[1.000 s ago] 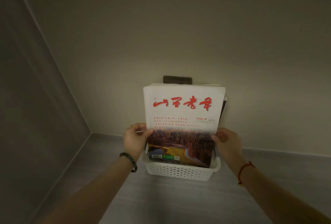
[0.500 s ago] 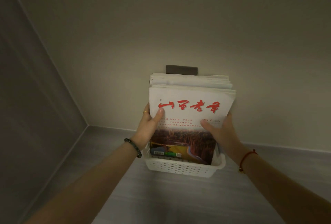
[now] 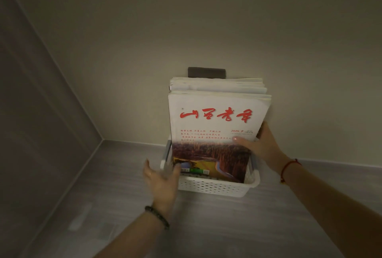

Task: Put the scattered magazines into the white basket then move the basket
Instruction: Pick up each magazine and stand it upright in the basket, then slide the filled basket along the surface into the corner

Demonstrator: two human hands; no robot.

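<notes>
Right-hand grip (image 3: 260, 148) on red-titled mags (image 3: 215, 133) (upright)

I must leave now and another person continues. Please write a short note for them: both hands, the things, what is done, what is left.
Left hand: open, blurred, at the near left corner of the white basket, holding nothing.
Right hand: thumb on the front magazine, fingers behind the stack's right edge.
Magazines stand upright in the basket, on the grey surface near the wall.
Done: visible magazines are in.
Left: move the basket.
</notes>
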